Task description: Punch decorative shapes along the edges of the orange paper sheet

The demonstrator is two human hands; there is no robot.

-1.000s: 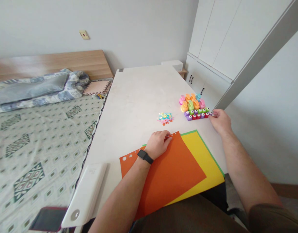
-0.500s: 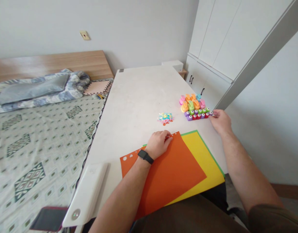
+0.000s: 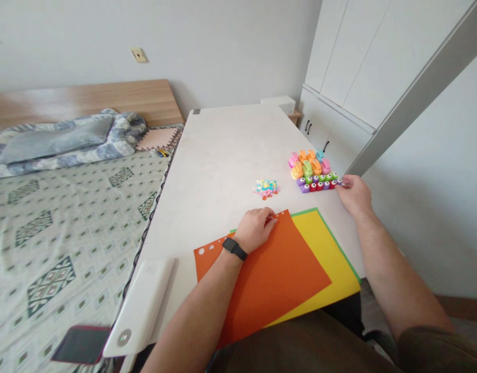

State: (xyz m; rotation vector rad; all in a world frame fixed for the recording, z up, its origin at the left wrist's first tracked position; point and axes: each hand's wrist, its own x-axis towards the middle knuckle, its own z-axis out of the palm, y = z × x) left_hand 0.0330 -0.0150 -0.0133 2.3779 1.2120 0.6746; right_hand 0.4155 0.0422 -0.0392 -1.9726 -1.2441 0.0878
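A: Where's the orange paper (image 3: 285, 274)?
B: On the desk (image 3: 230, 145), right by the person's tummy. Make it the middle of a clock, with 12 on the far side.
A: What's the left hand (image 3: 256, 228) doing?
B: It lies on the paper's 12 o'clock edge with its fingers curled. I can't tell if they pinch the paper. There's a black watch (image 3: 234, 248) on that wrist.
A: And the right hand (image 3: 353, 196)?
B: It's between 1 and 2 o'clock, far from the left one. Its fingertips touch the end of the rows of little punches (image 3: 313, 186). I can't tell if they squeeze the last one.
A: What else is at 1 o'clock?
B: Big punches (image 3: 315, 167), pink, orange, green and blue, just behind the little ones.
A: And at 12?
B: A pile of tiny paper bits (image 3: 266, 187).
A: Are there holes in the orange paper?
B: Yes, along its far edge. Yellow paper (image 3: 327, 259) pokes out under it at 3 o'clock, with green paper (image 3: 304, 212) under that.
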